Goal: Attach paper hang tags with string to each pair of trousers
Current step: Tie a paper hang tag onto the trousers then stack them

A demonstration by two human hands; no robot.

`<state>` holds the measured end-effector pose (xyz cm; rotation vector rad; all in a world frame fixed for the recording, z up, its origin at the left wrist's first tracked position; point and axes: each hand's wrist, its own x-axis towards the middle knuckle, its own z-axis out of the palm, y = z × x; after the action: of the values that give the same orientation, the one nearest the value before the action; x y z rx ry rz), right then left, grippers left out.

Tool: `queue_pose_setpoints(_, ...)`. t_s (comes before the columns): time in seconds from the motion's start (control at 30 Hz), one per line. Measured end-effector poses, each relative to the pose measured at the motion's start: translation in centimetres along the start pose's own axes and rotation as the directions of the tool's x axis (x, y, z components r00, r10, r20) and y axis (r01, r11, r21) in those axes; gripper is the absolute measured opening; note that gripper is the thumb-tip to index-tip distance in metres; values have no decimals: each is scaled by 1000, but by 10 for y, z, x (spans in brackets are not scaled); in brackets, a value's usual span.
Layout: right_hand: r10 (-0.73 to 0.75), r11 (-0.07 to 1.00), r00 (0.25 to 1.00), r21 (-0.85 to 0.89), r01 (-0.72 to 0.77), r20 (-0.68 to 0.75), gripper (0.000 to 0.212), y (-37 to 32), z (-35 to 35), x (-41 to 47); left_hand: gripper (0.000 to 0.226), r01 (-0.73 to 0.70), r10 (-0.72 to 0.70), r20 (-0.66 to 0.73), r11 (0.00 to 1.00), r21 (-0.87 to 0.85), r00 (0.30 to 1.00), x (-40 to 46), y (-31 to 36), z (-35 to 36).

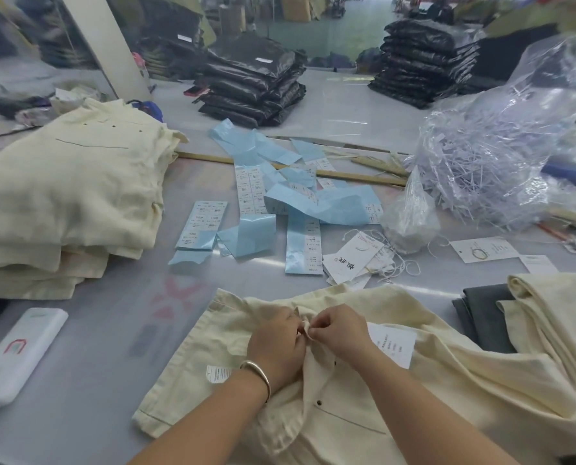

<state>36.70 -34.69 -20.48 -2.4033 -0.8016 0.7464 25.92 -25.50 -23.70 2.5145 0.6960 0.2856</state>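
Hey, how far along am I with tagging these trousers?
Possibly done: the folded cream stack at far left, though no tags show there. In hand: both hands, left hand and right hand, pinch the cream trousers, a white hang tag beside them. Left: loose tags, and perhaps the folded garments at right.

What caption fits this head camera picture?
Both hands, left and right, pinch cream trousers beside a white hang tag.

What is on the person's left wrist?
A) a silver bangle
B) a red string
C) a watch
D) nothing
A: a plain silver bangle circles the wrist just behind the left hand, which pinches the cream trousers together with the right hand.
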Motion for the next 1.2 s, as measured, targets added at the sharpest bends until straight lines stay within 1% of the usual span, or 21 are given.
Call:
queue_pose_setpoints(0.17, 13, 1000, 999, -14, -13, -33, 12, 0, 4, -3, 20, -35, 34, 11, 996, 86, 999, -2, 2, 1)
queue_pose_setpoints(0.23, -6, 1000, 1000, -30, 6, -23, 10, 0, 5, 0, 15, -25, 24, 5, 998, 64, 1000, 0, 1, 2)
queue_pose_setpoints(0.3, -46, 999, 999, -10, 46, -18, 9, 2, 2, 2, 9, -30, 30, 11, 999, -36, 999, 1, -1, 0)
queue_pose_setpoints(0.33, -66, 997, 997, 38, 67, -38, 9, 5, -1, 2, 15, -25, 28, 31, 995, -93, 999, 1, -1, -2)
queue_pose_setpoints(0.37, -81, 992, 994, 90, 88, -78, 16, 9, -5, 1, 21, -13, 20, 43, 988, -151, 999, 1, -2, -4)
queue_pose_setpoints(0.43, -95, 988, 985, 108, 111, -145, 38, 20, -14, -1, 18, 38, -37, 9, 954, -297, 999, 0, -1, -8)
queue_pose_setpoints(0.5, -64, 998, 986, 14, 67, -154, 52, 30, -21, -4, 13, 100, -130, -25, 862, -497, 991, -1, 5, -10)
queue_pose_setpoints(0.6, 31, 982, 986, -180, -61, -164, 59, 36, -25, -9, 19, 218, -248, 91, 549, -807, 964, 2, 18, -11)
queue_pose_setpoints(0.63, 48, 971, 983, -221, -88, -179, 61, 37, -25, -9, 20, 253, -256, 146, 456, -854, 956, 4, 22, -12)
queue_pose_setpoints(0.67, 57, 967, 980, -233, -102, -191, 64, 39, -26, -9, 20, 279, -246, 191, 401, -873, 950, 7, 26, -14)
queue_pose_setpoints(0.73, 77, 976, 974, -184, -117, -211, 69, 40, -27, -11, 13, 298, -186, 248, 336, -893, 951, 12, 32, -17)
queue_pose_setpoints(0.8, 81, 992, 963, -73, -103, -258, 70, 42, -27, -13, 12, 320, -154, 287, 288, -902, 946, 16, 35, -18)
queue_pose_setpoints(0.87, 25, 999, 934, -32, -39, -356, 55, 42, -29, -17, 13, 334, -145, 306, 264, -905, 941, 18, 36, -20)
queue_pose_setpoints(0.93, -130, 988, 852, -134, 71, -507, 36, 41, -31, -23, 10, 337, -147, 312, 202, -920, 939, 19, 35, -20)
queue_pose_setpoints(0.97, -247, 965, 766, -220, 141, -593, 29, 42, -30, -25, 11, 337, -156, 312, 169, -926, 937, 18, 33, -20)
queue_pose_setpoints(1.0, -371, 925, 660, -325, 199, -653, 25, 44, -30, -30, 12, 331, -166, 306, 158, -930, 937, 17, 31, -20)
queue_pose_setpoints(1.03, -474, 877, 576, -420, 235, -666, 22, 46, -28, -34, 16, 321, -180, 291, 172, -931, 940, 15, 28, -19)
queue_pose_setpoints(1.07, -545, 833, 538, -488, 261, -643, 21, 47, -25, -38, 19, 306, -193, 268, 206, -929, 944, 13, 26, -18)
queue_pose_setpoints(1.1, -577, 808, 549, -521, 276, -604, 22, 49, -20, -41, 19, 289, -202, 242, 249, -924, 949, 11, 25, -16)
queue_pose_setpoints(1.13, -571, 807, 597, -520, 281, -564, 22, 52, -15, -44, 18, 274, -208, 220, 286, -918, 953, 10, 25, -14)
queue_pose_setpoints(1.2, -481, 862, 720, -423, 281, -501, 25, 59, -3, -49, 25, 260, -213, 197, 325, -909, 957, 7, 26, -8)
